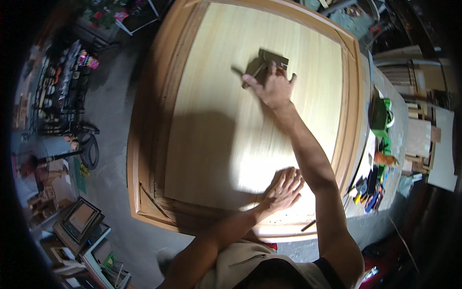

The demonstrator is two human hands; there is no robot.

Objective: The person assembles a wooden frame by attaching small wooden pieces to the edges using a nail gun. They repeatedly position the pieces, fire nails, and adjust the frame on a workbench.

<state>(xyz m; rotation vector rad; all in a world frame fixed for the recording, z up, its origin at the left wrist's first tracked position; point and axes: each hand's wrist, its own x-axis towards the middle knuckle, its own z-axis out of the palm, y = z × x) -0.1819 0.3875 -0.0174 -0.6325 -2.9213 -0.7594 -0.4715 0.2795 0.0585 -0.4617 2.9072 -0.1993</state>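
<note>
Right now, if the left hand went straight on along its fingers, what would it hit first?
The left hand would likely meet the right forearm first; depth is unclear, so it might pass beneath.

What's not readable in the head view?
Head view:
- Dark flat piece: partly covered by the right hand; blurred.
- Left hand: palm hidden by its own back.
- Wooden frame: far side cut by top edge.
- Small tools, right: too small to tell.

No legible text, label, number or sign. Small pale marking (284,66) on dark flat piece (272,56) under right hand (276,91), too blurred to read.
</note>
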